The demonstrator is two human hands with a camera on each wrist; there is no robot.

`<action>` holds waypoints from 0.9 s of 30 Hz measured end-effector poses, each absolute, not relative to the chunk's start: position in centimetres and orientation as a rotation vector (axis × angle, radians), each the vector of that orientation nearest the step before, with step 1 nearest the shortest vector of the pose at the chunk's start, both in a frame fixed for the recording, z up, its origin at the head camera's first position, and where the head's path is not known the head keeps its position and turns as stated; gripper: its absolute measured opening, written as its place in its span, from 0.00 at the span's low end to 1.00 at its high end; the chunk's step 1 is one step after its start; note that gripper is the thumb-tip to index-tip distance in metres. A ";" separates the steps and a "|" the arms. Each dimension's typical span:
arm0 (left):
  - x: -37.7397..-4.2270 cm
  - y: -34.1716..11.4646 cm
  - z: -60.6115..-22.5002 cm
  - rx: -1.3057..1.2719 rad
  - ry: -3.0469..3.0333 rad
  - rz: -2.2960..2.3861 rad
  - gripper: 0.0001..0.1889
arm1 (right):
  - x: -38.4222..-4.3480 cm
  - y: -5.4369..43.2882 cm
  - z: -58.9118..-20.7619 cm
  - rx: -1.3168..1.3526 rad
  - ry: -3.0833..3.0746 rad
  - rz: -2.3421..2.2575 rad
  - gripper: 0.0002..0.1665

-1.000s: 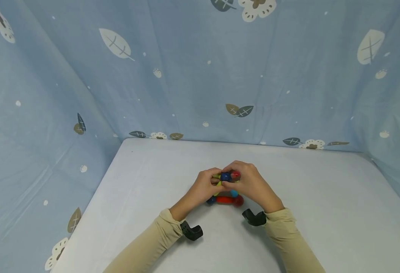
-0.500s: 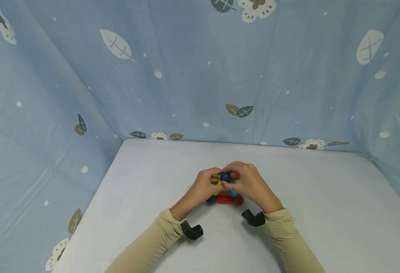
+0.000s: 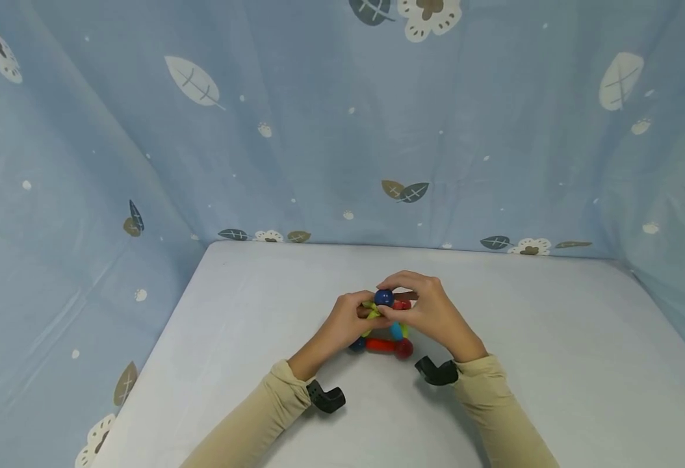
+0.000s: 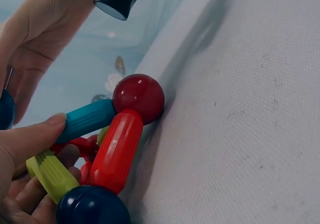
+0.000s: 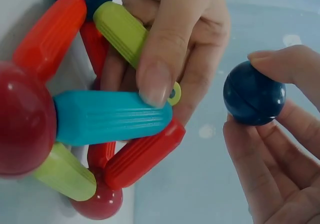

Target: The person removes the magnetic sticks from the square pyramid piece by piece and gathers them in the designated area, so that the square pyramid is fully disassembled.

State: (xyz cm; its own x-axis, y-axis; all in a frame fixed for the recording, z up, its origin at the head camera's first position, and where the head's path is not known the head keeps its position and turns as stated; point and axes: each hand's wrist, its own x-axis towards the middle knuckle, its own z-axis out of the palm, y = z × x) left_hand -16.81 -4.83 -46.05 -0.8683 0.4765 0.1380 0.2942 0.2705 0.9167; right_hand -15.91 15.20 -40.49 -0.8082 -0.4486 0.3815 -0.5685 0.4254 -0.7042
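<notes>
Head view, loose blue ball (image 3: 384, 298): sits between thumb and fingertips of the right grip (image 3: 427, 305), parted just to fit, above the rod frame (image 3: 381, 346); looks hard, smooth, likely slippery.
Left grip (image 3: 347, 318): holds the rod frame's upper rods.
Tabletop (image 3: 494, 416) contact: hard to make out.
Left wrist view, turquoise rod (image 4: 89, 120): lies under the left thumb; probably light and stiff, with ridges for purchase.
Loose blue ball here: cut off.
Right wrist view, rod tips (image 5: 165, 119): cluster apart from the loose blue ball; best steadied near here.
Left fingers: partly hidden behind rods.
</notes>
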 end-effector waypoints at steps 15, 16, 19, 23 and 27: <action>-17.0 -5.2 -45.8 0.567 2.354 1.685 0.20 | -18.2 20.0 -42.6 0.625 -2.495 1.399 0.20; -17.0 -5.2 -45.9 0.565 2.357 1.684 0.20 | -18.5 20.5 -43.0 0.596 -2.494 1.402 0.21; -17.0 -5.1 -45.9 0.555 2.363 1.680 0.20 | -19.2 22.2 -44.3 0.475 -2.501 1.422 0.21; -16.9 -5.1 -45.9 0.533 2.367 1.674 0.20 | -19.7 24.0 -46.2 0.285 -2.522 1.488 0.23; -16.8 -5.2 -45.8 0.523 2.369 1.669 0.20 | -20.0 25.0 -47.9 0.140 -2.556 1.546 0.26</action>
